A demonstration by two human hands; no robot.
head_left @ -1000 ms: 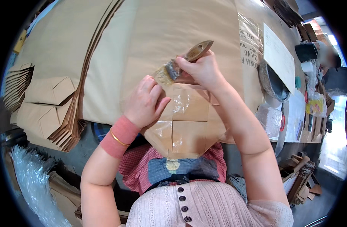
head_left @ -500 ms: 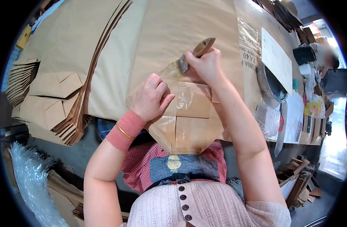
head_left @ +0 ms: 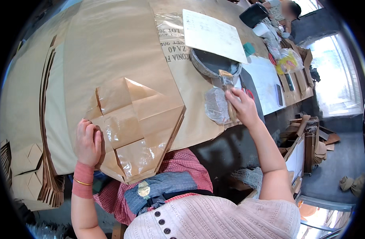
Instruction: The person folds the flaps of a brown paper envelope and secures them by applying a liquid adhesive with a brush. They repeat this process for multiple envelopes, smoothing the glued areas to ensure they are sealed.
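Observation:
A brown paper bag (head_left: 150, 123) lies on top of a stack, its folded end toward me and shiny wet patches on the folds. My left hand (head_left: 88, 141) rests at that end's left edge, fingers curled together against the paper. Out to the right, my right hand (head_left: 243, 106) is closed round the wooden handle of a paste brush (head_left: 227, 79). The bristles point away from me, by the near rim of a dark round basin (head_left: 202, 67). A white sheet (head_left: 212, 36) covers part of the basin, so most of its inside is hidden.
More folded paper bags (head_left: 29, 157) are fanned out at the left. Right of the stack lie a clear plastic-wrapped bundle (head_left: 217, 105), red-handled scissors (head_left: 250, 94) and a phone-like dark object (head_left: 278, 95). A person (head_left: 276, 12) is at the far right end of the table.
My right hand has carried the brush from the bag's fold to the basin on the right. My left hand has shifted to the fold's left edge. The view has turned right.

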